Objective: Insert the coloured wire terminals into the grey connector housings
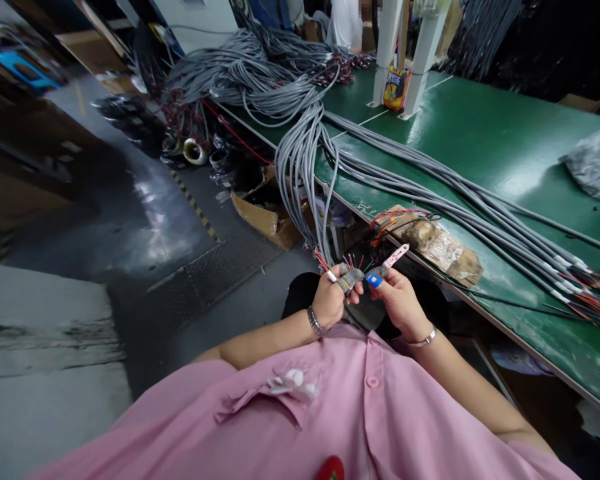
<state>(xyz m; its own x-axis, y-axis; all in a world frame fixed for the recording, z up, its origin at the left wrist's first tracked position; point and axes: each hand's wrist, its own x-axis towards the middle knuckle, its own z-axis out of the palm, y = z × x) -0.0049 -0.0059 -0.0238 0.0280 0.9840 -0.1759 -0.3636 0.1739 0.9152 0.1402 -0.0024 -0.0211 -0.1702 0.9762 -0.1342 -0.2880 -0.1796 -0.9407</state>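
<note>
Near the middle of the head view, my left hand [334, 297] is closed round the end of a grey cable, with thin coloured wires [353, 261] fanning out above its covered fingers. My right hand [397, 297] is pinched close beside it, a blue cover [374, 281] on one digit. A small pale tool with a pink-white label [398, 256] sticks up from the right hand's fingers. The fingertips of both hands nearly meet at the thin wires. More grey cables [305, 153] hang over the table edge down to my left hand.
Grey cables with stripped ends [580, 290] lie along the green table [480, 140]. A tape-wrapped block [443, 250] sits at its near edge. An open cardboard box [267, 223] is on the floor below. White posts [420, 60] and a plastic bag [597, 163] stand farther back. A person [345, 25] is behind.
</note>
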